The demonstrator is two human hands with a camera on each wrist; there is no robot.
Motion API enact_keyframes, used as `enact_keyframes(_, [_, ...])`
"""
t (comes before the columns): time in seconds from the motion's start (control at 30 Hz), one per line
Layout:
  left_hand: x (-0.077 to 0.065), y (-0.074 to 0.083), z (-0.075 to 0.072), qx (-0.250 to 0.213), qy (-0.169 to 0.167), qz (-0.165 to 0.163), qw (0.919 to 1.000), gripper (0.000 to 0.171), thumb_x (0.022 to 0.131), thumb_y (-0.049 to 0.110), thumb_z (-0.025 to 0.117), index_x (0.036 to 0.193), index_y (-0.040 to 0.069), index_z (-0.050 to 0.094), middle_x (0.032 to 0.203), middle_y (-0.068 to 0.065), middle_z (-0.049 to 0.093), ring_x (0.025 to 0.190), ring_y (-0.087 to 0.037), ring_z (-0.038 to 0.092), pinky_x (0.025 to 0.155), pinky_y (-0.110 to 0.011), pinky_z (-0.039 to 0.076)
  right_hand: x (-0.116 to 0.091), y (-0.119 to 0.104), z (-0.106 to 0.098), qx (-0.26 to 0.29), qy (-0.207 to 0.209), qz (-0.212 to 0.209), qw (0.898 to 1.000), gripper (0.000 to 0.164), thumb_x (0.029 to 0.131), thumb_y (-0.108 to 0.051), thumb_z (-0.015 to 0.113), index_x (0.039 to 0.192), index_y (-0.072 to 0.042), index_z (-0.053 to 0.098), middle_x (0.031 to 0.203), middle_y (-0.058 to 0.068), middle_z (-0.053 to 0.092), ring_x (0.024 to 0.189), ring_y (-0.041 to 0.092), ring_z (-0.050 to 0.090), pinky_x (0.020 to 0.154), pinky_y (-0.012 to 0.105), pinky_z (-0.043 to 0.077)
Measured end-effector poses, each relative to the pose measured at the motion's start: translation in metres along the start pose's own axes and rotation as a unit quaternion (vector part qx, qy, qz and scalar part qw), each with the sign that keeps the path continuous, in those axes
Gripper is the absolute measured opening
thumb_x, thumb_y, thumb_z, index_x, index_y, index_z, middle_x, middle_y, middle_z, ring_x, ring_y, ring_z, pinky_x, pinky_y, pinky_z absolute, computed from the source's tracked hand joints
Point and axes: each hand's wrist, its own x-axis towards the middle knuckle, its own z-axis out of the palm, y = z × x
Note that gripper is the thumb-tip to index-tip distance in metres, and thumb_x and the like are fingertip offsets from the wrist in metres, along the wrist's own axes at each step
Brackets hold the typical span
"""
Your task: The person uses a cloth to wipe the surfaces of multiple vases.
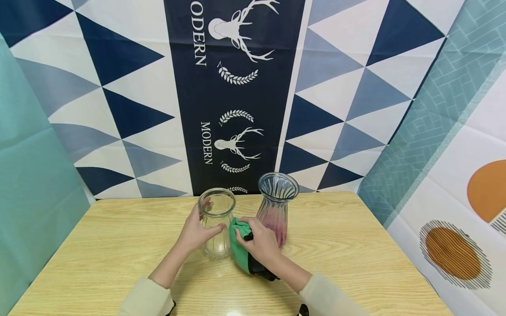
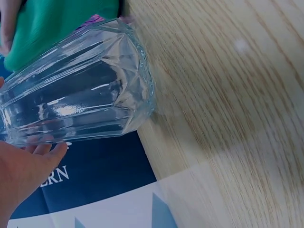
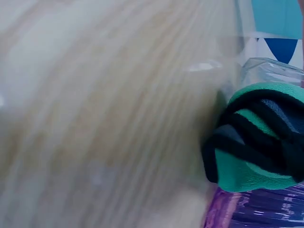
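Both hands are occupied, set apart from each other. The left hand curls around the clear glass vase from the left, thumb on the near side and fingers on the far side; the right hand pinches the top of a green fabric bundle with black trim. The clear vase looks upright at the middle of the surface, with the bundle close against its right side; whether they touch, I cannot tell. Just beyond the right hand stands the blue-and-pink glass vase.

To handle this well, the left hand should steady the glass with a broad, light hold, since smooth glass may slip. The fabric probably gives under a pinch, so a deeper grip would control its loose lower end. Small right-hand movements would best spare the tinted vase a knock.
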Motion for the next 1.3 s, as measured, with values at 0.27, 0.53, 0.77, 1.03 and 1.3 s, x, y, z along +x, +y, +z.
enact_keyframes(0.27, [0.000, 0.001, -0.002, -0.022, -0.023, -0.022, 0.9993, 0.087, 0.073, 0.013, 0.075, 0.145, 0.008, 0.026, 0.140, -0.020, 0.046, 0.134, -0.033, 0.039, 0.108, -0.057, 0.031, -0.005, 0.001, 0.002, -0.008, -0.015, 0.002, 1.000, 0.030, 0.079, -0.025, 0.073, 0.104, -0.013, 0.064, 0.091, -0.001, 0.069, 0.041, -0.006, 0.029, 0.039, 0.008, 0.029])
enact_keyframes(0.53, [-0.001, 0.001, 0.000, -0.030, -0.028, -0.024, 0.9989, 0.086, 0.073, 0.011, 0.072, 0.144, 0.010, 0.024, 0.140, -0.016, 0.046, 0.135, -0.034, 0.037, 0.110, -0.056, 0.028, 0.005, 0.002, -0.004, 0.026, 0.041, -0.008, 0.999, 0.030, 0.080, -0.020, 0.070, 0.107, -0.010, 0.063, 0.097, 0.005, 0.069, 0.044, 0.001, 0.045, 0.041, 0.008, 0.035])
enact_keyframes(0.77, [-0.002, 0.002, 0.000, -0.033, -0.028, -0.018, 0.9989, 0.085, 0.073, 0.011, 0.071, 0.144, 0.011, 0.024, 0.140, -0.015, 0.047, 0.134, -0.033, 0.038, 0.110, -0.057, 0.028, 0.016, -0.001, -0.007, 0.046, 0.071, -0.002, 0.996, 0.030, 0.080, -0.018, 0.070, 0.108, -0.008, 0.063, 0.102, 0.006, 0.068, 0.071, 0.014, 0.065, 0.050, 0.016, 0.047])
enact_keyframes(1.03, [-0.003, 0.002, 0.000, -0.038, -0.031, -0.011, 0.9987, 0.083, 0.073, 0.009, 0.070, 0.143, 0.014, 0.026, 0.140, -0.016, 0.047, 0.134, -0.032, 0.039, 0.109, -0.058, 0.029, 0.015, -0.001, -0.006, 0.031, 0.037, 0.020, 0.999, 0.028, 0.082, -0.020, 0.069, 0.108, -0.010, 0.062, 0.102, 0.004, 0.069, 0.053, 0.007, 0.055, 0.044, 0.010, 0.038])
enact_keyframes(1.3, [-0.002, 0.001, -0.001, -0.030, -0.027, -0.007, 0.9992, 0.083, 0.073, 0.010, 0.072, 0.144, 0.012, 0.027, 0.140, -0.017, 0.046, 0.134, -0.034, 0.038, 0.108, -0.057, 0.031, 0.006, -0.001, -0.004, -0.012, -0.026, 0.035, 0.999, 0.030, 0.082, -0.027, 0.069, 0.108, -0.014, 0.062, 0.098, 0.001, 0.069, 0.043, 0.000, 0.043, 0.041, 0.011, 0.035])
